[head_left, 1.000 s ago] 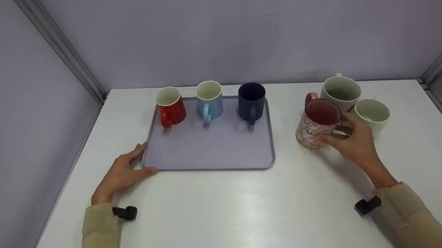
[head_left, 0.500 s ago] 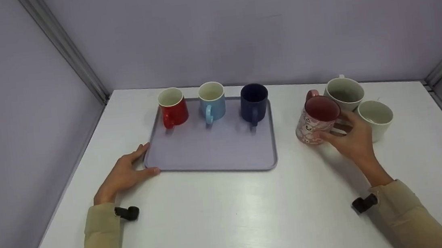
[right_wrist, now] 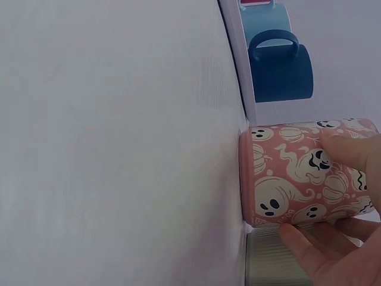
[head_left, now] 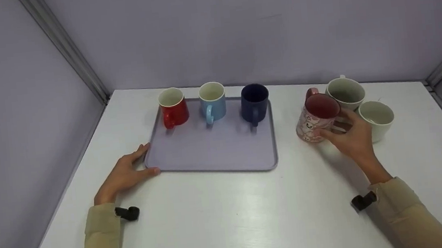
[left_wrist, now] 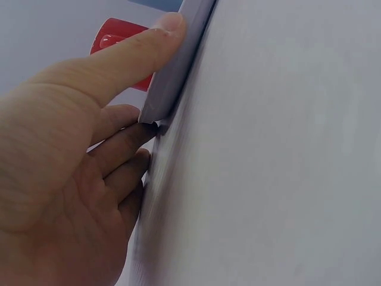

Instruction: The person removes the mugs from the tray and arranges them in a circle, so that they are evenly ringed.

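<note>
My right hand (head_left: 350,138) grips a pink mug (head_left: 314,125) with a dark red inside, thumb on its near side and fingers round its right side. Ghosts and pumpkins cover the mug in the right wrist view; it stands upright, handle to the back. My left hand (head_left: 126,173) holds the front left corner of a grey-lilac tray (head_left: 211,153), thumb (left_wrist: 137,56) along the front rim and fingers at the left edge. On the tray's back part stand a red mug (head_left: 176,112), a light blue mug (head_left: 215,107) and a dark blue mug (head_left: 254,106).
Two pale mugs stand close behind and right of the pink one: a rear pale mug (head_left: 345,91) and a front pale mug (head_left: 379,125). The white table (head_left: 230,220) meets a back wall (head_left: 212,31).
The pink mug has shifted slightly toward the back, with my right hand round it. My left hand keeps its place at the tray corner. The head view has shifted slightly.
</note>
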`<state>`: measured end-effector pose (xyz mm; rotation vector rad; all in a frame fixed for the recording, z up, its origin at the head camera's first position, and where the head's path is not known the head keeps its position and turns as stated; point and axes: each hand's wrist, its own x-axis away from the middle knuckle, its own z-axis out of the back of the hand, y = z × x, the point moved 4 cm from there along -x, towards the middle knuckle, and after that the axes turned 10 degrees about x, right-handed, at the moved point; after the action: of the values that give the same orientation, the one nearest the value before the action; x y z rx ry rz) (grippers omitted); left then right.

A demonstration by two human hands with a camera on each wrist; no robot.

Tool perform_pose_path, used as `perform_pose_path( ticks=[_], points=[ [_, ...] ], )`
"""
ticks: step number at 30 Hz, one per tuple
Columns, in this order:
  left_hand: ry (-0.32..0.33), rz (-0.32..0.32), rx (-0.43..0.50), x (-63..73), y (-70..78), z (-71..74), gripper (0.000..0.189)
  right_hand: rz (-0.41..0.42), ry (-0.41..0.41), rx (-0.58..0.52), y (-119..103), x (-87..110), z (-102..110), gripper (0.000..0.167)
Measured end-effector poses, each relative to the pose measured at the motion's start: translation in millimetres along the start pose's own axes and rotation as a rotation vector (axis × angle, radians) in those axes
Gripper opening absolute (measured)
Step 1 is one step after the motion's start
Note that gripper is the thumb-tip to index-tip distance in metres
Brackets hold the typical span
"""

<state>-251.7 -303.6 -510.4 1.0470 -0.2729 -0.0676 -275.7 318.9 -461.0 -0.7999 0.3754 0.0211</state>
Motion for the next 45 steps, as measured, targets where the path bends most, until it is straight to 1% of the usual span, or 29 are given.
perform_pose_path(
  ticks=[10,18,23,28,33,38,42,45],
  points=[
    [-0.001,-0.01,-0.005,-0.7,-0.9,-0.4,0.105,-0.006,0.004,0.033,3,-3.0,0,0.069],
    [-0.002,-0.014,-0.007,-1.6,-1.1,0.5,0.106,-0.004,0.026,0.005,-2,-4.9,1,0.065],
    [-0.002,-0.015,-0.008,-1.9,-1.4,1.1,0.106,-0.012,0.008,0.009,-2,-4.9,1,0.068],
    [-0.002,-0.028,-0.008,-1.5,-0.2,1.1,0.105,0.004,-0.023,0.026,-5,-4.8,6,0.074],
    [-0.004,-0.025,-0.006,-1.3,-0.1,0.3,0.105,0.017,-0.033,0.039,-18,-8.2,20,0.076],
    [-0.006,-0.031,-0.007,-2.1,-0.7,0.2,0.105,0.061,0.029,0.044,-43,-15.3,33,0.072],
    [-0.006,-0.029,-0.007,-2.0,-0.1,-0.1,0.105,0.095,0.075,0.036,-64,-21.6,34,0.07],
    [-0.004,-0.024,-0.01,-1.2,1.1,-0.6,0.104,0.125,0.071,0.017,-80,-25.6,28,0.069]
  ],
)
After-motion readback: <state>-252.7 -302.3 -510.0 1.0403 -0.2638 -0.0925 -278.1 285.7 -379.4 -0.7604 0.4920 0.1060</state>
